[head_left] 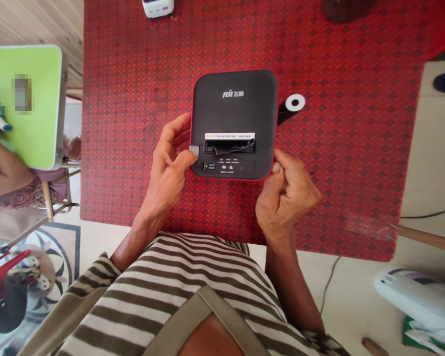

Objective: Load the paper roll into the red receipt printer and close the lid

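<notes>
A black receipt printer (233, 113) with a red lower edge is between my hands above the red patterned table. Its top faces me, with a white logo, a warning strip and small icons below the slot. Crumpled dark film or paper (233, 147) pokes out of that slot. My left hand (172, 163) grips the left side, its thumb on a grey latch (195, 151). At the lower right corner, my right hand (287, 190) is closed with thumb and bent fingers against the edge. A white paper roll (295, 103) shows just right of the printer, above a dark shape.
The red patterned table (126, 99) spans the front. A small white device (158, 7) and a dark object (346, 9) sit at its far edge. At left, another person's arm (3, 158) rests by a green table (40, 133). A cable (330, 284) runs along the floor.
</notes>
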The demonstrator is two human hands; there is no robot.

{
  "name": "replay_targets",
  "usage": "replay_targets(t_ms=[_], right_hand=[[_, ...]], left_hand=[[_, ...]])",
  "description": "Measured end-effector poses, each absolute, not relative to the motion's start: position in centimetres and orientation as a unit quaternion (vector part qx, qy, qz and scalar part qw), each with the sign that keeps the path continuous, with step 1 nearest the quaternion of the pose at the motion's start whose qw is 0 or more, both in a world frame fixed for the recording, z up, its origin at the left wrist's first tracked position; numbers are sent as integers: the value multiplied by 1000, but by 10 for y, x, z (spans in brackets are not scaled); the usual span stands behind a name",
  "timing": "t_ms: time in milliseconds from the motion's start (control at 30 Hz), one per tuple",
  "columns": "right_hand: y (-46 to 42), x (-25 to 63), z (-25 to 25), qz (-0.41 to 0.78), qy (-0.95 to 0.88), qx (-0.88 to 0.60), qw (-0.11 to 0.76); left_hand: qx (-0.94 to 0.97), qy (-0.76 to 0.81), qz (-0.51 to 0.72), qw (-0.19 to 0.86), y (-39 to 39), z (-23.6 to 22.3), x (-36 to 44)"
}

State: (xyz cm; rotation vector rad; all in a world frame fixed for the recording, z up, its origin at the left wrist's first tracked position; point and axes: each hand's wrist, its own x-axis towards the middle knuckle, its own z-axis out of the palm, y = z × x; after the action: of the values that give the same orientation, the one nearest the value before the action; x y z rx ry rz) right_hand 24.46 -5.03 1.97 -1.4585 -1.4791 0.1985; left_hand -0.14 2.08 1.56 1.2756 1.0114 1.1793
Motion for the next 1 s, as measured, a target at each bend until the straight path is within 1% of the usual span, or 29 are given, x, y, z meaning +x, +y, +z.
replay_targets(t_ms=[200, 300, 400, 533, 633, 733, 833, 900, 1000], right_hand=[[-49, 242, 15, 45, -618, -592, 515], [-49, 244, 16, 43, -626, -594, 504], [-46, 252, 29, 49, -622, -616, 481], [-29, 261, 64, 34, -643, -616, 453], [-2, 262, 89, 102, -702, -576, 406], [34, 259, 101, 197, -750, -549, 311], [66, 254, 96, 210, -790, -531, 221], [80, 251, 87, 210, -805, -518, 202], [91, 250, 72, 216, -804, -509, 219]], left_hand=[[544, 442, 487, 521, 23, 14, 0], [556, 428, 493, 515, 22, 8, -3], [562, 407, 506, 513, 21, 2, -5], [593, 380, 506, 498, 25, -8, -9], [606, 373, 502, 492, 29, -15, -11], [603, 373, 512, 485, 29, -19, -11], [602, 372, 518, 481, 26, -18, -9], [605, 373, 510, 485, 24, -15, -8], [608, 375, 500, 489, 23, -12, -8]])
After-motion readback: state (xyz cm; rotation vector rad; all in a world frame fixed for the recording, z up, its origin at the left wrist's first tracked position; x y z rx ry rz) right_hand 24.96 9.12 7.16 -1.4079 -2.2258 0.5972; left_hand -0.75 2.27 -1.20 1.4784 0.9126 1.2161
